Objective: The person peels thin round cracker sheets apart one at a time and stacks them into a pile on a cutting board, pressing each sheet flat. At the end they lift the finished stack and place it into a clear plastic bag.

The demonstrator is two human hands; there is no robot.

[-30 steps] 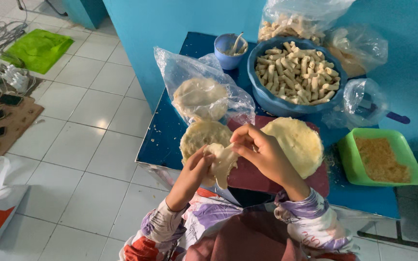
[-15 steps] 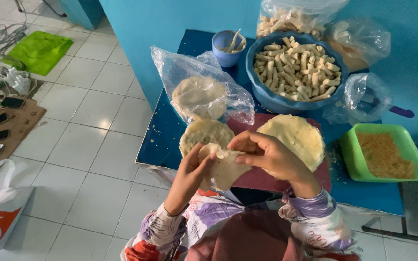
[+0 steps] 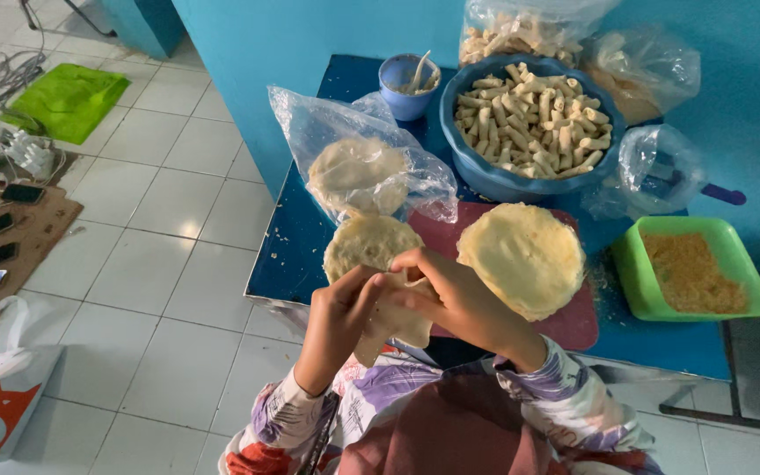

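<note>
My left hand [image 3: 338, 318] and my right hand [image 3: 452, 297] together grip a thin pale wrapper sheet [image 3: 390, 324], held up above the near edge of the blue table [image 3: 296, 251]. The fingers of both hands pinch its upper edge. Just beyond my hands lies a stack of round wrappers [image 3: 369, 245]. A second, thicker stack [image 3: 522, 258] rests on a dark red cutting board [image 3: 573, 322] to the right.
A clear bag with more wrappers [image 3: 358, 172] lies behind. A blue bowl [image 3: 494, 181] is full of rolled pieces. A small blue cup [image 3: 404, 86] holds a spoon. A green tray of crumbs [image 3: 693, 271] sits right. Phones, cables and a green mat [image 3: 65, 99] lie on the tiled floor.
Both hands stay on the wrapper; the fingers have drawn closer together over its upper edge, and the sheet now hangs lower below them.
</note>
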